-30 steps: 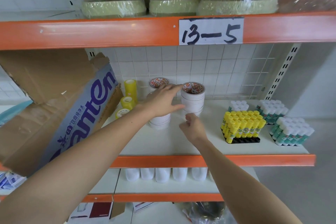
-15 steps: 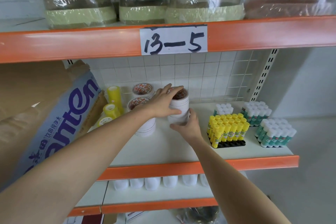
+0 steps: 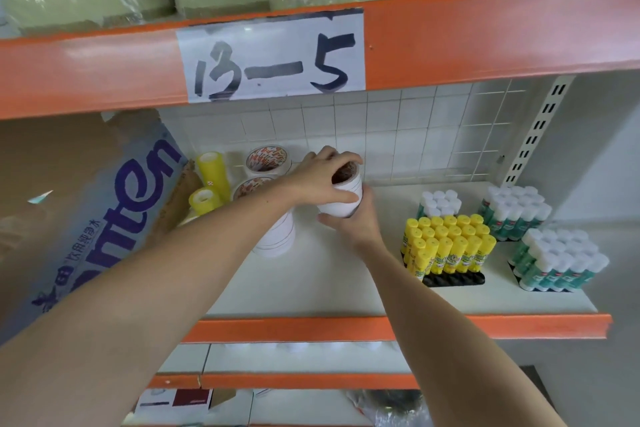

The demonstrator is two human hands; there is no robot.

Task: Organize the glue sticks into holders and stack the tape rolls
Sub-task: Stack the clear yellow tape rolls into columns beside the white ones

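A stack of white tape rolls (image 3: 341, 204) stands mid-shelf. My left hand (image 3: 322, 180) grips its top, fingers curled over the rim. My right hand (image 3: 356, 224) wraps around its lower part from the front right. Two more white tape stacks stand to the left: one at the back (image 3: 266, 159) and one nearer (image 3: 277, 239), partly behind my left forearm. Yellow glue sticks (image 3: 446, 246) fill a black holder. White-capped green glue sticks stand in groups at the back (image 3: 440, 203), the far right (image 3: 516, 211) and the front right (image 3: 557, 263).
Two yellow tape rolls (image 3: 211, 184) sit by a big cardboard box (image 3: 86, 218) on the left. The white shelf (image 3: 329, 284) has an orange front beam. A wire grid backs it. An upper orange beam labelled 13-5 (image 3: 273, 55) hangs close overhead.
Both hands closed around the middle tape stack: the left went from touching its side to gripping its top, the right came up against its lower part. The camera moved closer and to the right.
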